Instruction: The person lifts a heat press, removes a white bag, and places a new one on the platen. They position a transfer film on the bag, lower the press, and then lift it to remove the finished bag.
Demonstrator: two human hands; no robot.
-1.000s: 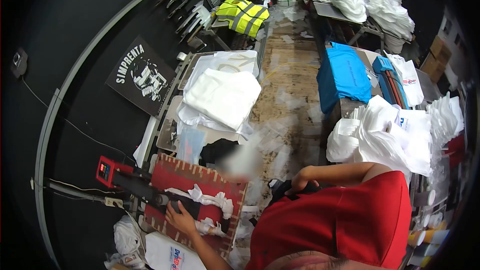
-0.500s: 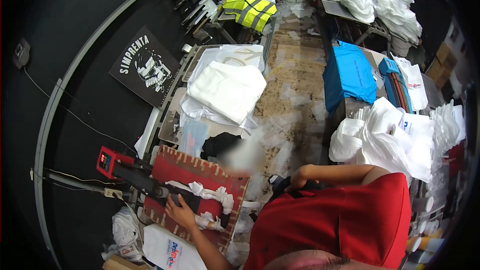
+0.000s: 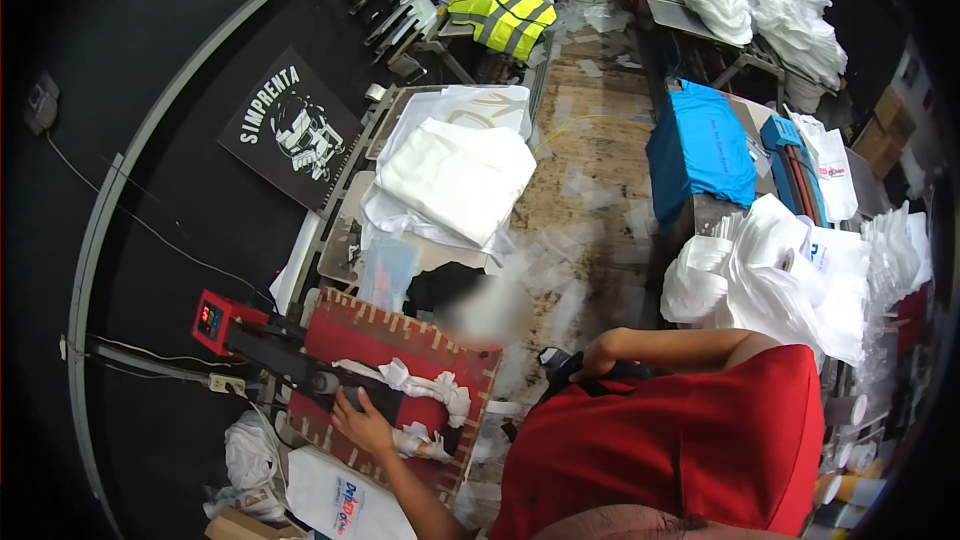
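Note:
My left hand (image 3: 364, 427) lies over the dark handle (image 3: 349, 399) of a heat press, fingers curled on it. The press has a red control box (image 3: 211, 322) with a lit display and a black arm (image 3: 270, 356). A worn red board (image 3: 365, 330), edged with tan tape strips, surrounds the handle. White cloth strips (image 3: 420, 383) are wrapped around bars beside my hand. My right hand (image 3: 597, 358) rests at my waist against dark clothing, its fingers mostly hidden.
Folded white fabric (image 3: 450, 180) is stacked on the bench beyond the press. A printed white bag (image 3: 345, 493) lies near my left forearm. On the right are piled white bags (image 3: 765, 265) and a blue shirt (image 3: 700, 150). Scraps litter the floor (image 3: 590, 170).
The view has shifted very slightly. Both hands stay in the same places, the left on the press handle and the right at the waist.

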